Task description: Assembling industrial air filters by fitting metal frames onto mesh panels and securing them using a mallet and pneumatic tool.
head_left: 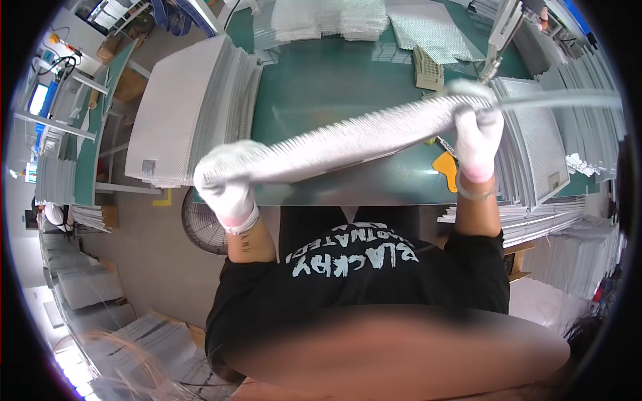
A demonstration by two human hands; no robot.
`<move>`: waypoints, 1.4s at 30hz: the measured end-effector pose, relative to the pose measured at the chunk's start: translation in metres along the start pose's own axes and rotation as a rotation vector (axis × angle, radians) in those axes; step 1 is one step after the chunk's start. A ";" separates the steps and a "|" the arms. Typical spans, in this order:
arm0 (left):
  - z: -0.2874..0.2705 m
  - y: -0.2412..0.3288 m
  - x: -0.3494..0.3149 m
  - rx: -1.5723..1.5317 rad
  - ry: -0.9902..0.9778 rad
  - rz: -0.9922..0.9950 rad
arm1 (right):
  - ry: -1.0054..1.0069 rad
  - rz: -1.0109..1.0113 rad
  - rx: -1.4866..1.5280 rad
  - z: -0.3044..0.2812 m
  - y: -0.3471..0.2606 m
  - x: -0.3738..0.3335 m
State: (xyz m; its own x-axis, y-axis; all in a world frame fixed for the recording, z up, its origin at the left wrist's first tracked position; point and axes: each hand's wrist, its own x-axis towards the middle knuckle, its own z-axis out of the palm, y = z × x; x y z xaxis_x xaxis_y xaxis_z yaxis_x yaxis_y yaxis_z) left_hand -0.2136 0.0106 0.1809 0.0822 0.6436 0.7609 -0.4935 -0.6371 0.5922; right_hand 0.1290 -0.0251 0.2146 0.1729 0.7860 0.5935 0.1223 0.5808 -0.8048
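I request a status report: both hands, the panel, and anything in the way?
Left hand, right hand: gripping opposite ends of panel. Panel slanted, right end higher in view. Yellow tool near right wrist; no clear obstruction seen.

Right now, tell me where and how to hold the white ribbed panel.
Likely best by its two ends, left hand from the left and right hand from the right: the white ribbed panel looks long and narrow, raised over the green table, so gripping both ends should balance it.
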 end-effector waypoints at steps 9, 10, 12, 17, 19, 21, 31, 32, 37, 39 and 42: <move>0.015 -0.019 -0.005 0.272 0.039 0.074 | -0.039 -0.207 0.102 -0.002 0.016 -0.012; 0.017 -0.014 0.000 0.306 -0.075 0.133 | -0.079 -0.203 0.173 0.003 0.013 -0.010; -0.003 -0.017 -0.005 0.045 -0.343 0.149 | -0.137 -0.179 0.177 0.001 0.008 -0.019; -0.019 -0.006 -0.024 -0.045 -0.977 -0.320 | -0.350 -0.252 0.459 -0.011 -0.002 -0.052; -0.022 -0.010 -0.032 0.154 -1.105 -0.522 | -0.602 -0.467 0.446 -0.014 -0.004 -0.043; -0.028 -0.016 -0.048 0.288 -1.174 -0.539 | -0.724 -0.485 0.626 -0.008 -0.005 -0.041; -0.039 -0.041 -0.046 0.644 -1.212 -0.578 | -0.608 -0.355 0.508 -0.014 -0.009 -0.056; -0.044 -0.041 -0.045 0.826 -1.190 -0.562 | -0.551 -0.344 0.515 -0.014 -0.007 -0.057; -0.048 0.012 -0.029 0.815 -1.102 -0.816 | -0.285 -0.174 0.469 0.001 -0.006 -0.053; -0.031 0.037 0.014 0.513 -1.128 -0.555 | -0.263 -0.168 0.395 -0.002 -0.002 -0.047; -0.012 0.058 0.019 0.117 -0.782 -0.147 | -0.280 -0.098 0.338 -0.002 0.000 -0.031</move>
State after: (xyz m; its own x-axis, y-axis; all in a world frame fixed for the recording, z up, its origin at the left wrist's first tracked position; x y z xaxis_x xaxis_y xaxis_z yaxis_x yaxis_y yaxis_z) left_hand -0.2509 -0.0088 0.2269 0.7436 0.2683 0.6125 -0.3401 -0.6369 0.6919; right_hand 0.1252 -0.0494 0.1959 -0.1006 0.7236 0.6828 -0.2092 0.6556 -0.7256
